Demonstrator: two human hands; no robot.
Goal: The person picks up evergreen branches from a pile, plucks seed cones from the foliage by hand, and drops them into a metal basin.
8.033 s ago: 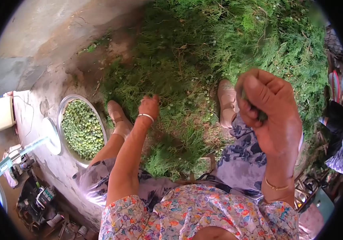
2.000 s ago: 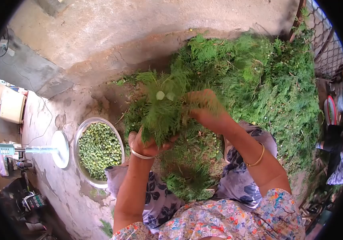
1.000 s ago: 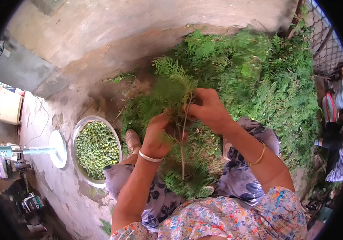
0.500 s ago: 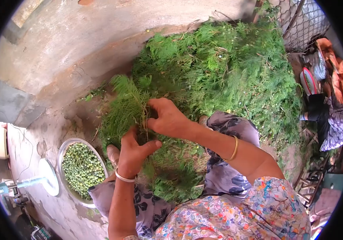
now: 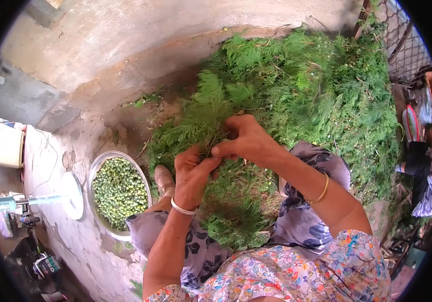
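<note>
A leafy green conifer branch (image 5: 207,103) rises in front of me, its feathery tips slightly blurred. My left hand (image 5: 191,173) is closed around the lower part of the branch, thumb against the fingers. Right beside it, my right hand (image 5: 248,142) pinches among the same stems with thumb and forefinger. What lies exactly between the fingertips is too small to make out. To the left of my foot, a metal basin (image 5: 91,199) holds many small green cones (image 5: 118,194). More cut greenery (image 5: 236,221) lies on the ground between my legs.
A big heap of conifer branches (image 5: 331,100) spreads along the wall (image 5: 140,40). At left stands a white round base (image 5: 74,196) with a pale blue pole. Wire mesh (image 5: 402,40) rises at upper right, above patterned cloth (image 5: 430,194) and other clutter.
My hands have come closer together at the branch stems, the left thumb now folded in. The whole view has shifted, so the basin and heap appear further right.
</note>
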